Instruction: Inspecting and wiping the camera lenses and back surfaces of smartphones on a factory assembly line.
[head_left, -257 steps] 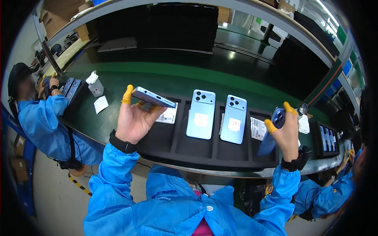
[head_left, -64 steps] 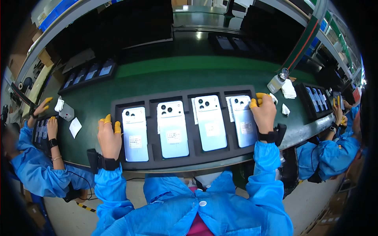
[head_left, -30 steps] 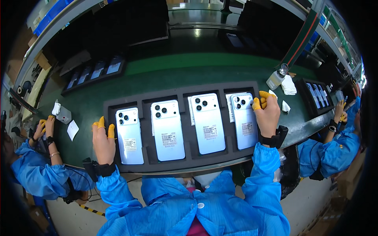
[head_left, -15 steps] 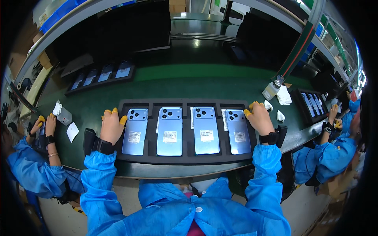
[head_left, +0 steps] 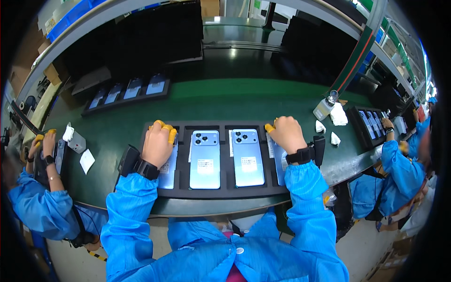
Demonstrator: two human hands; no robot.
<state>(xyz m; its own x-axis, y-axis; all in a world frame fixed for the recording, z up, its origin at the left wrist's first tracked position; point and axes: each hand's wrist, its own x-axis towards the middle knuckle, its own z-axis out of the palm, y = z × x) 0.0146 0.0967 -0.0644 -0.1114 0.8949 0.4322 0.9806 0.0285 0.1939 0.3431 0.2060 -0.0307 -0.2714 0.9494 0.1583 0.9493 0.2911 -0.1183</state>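
A black foam tray [head_left: 225,192] lies in front of me with blue smartphones in its slots, camera ends away from me. My left hand [head_left: 159,146] covers the top of the leftmost phone [head_left: 167,176], its yellow-capped fingers curled around that end. Over the upper part of the rightmost phone [head_left: 281,162] my right hand [head_left: 288,135] is closed, a yellow-capped fingertip at the phone's left edge; the other fingertips are hidden. Between them, two phones [head_left: 205,174] [head_left: 249,176] lie face down with white labels on their backs, untouched.
Another black tray with phones [head_left: 127,99] sits farther back left, a third [head_left: 369,127] at right. Dispenser bottle [head_left: 324,108], white cloth [head_left: 338,114] and crumpled tissues stand right of my tray. At left are a grey container [head_left: 75,140] and white paper [head_left: 87,161]. Co-workers sit on both sides.
Both my hands have moved inward from the tray's side edges onto the two outer phones. The far left tray appears shifted slightly to the right. The right co-worker's arm has moved.
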